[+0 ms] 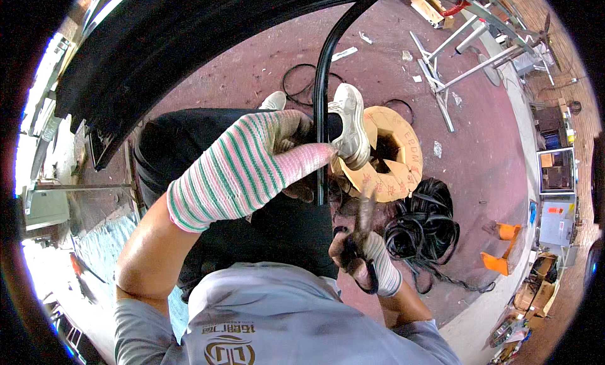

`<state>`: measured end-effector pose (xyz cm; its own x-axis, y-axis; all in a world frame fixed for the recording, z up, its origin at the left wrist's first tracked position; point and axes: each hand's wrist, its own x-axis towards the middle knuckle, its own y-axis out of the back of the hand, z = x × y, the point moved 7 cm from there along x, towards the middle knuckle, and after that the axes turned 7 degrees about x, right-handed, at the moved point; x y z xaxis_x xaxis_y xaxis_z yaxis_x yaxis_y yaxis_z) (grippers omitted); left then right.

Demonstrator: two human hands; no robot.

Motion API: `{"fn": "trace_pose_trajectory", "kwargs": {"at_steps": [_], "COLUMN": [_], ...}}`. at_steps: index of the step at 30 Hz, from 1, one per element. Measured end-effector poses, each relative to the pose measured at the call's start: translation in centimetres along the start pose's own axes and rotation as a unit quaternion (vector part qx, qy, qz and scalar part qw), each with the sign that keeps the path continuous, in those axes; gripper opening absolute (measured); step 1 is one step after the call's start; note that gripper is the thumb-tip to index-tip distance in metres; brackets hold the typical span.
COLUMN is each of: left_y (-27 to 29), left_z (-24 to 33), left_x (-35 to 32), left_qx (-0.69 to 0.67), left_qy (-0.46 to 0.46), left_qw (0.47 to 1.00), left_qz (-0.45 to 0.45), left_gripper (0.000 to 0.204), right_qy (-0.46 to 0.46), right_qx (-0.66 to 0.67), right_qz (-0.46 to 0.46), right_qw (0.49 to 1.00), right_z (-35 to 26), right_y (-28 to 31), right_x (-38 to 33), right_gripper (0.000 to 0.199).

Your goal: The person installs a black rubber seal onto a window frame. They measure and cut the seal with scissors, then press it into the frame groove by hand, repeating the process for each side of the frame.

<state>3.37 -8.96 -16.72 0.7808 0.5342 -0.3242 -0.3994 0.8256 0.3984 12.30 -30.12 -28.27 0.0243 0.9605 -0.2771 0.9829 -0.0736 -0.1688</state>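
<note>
My left hand point(252, 166), in a pink, white and green striped glove, is raised close to the camera and pinches a black rubber strip point(324, 69) that runs up to the dark frame edge at the top. My right hand point(368, 261), gloved too, is lower and grips black-handled scissors point(360, 236) whose blades point up toward the strip. Below, a cardboard spool point(394, 154) lies on the red floor by my white shoes point(350, 122). A tangle of black strip point(422, 226) lies beside the spool.
A large dark curved panel point(164, 44) fills the upper left. White metal stands point(454, 56) and scraps lie on the red floor at the upper right. Orange pieces point(501, 248), boxes and a cabinet point(554, 170) line the right side.
</note>
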Motion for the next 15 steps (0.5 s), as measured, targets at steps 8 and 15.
{"fn": "trace_pose_trajectory", "kwargs": {"at_steps": [8, 15], "left_y": [-0.3, 0.3], "left_z": [-1.4, -0.8], "left_x": [0.6, 0.4], "left_qx": [-0.070, 0.007], "left_qy": [-0.096, -0.033], "left_qw": [0.993, 0.999], "left_qz": [0.008, 0.006], "left_gripper": [0.036, 0.035], "right_qy": [-0.116, -0.076], "right_qx": [-0.070, -0.166], "right_qz": [-0.079, -0.116], "right_qw": [0.988, 0.976], "right_z": [-2.1, -3.4], "right_y": [-0.8, -0.5], "right_x": [-1.5, -1.0], "right_gripper": [0.040, 0.041]}}
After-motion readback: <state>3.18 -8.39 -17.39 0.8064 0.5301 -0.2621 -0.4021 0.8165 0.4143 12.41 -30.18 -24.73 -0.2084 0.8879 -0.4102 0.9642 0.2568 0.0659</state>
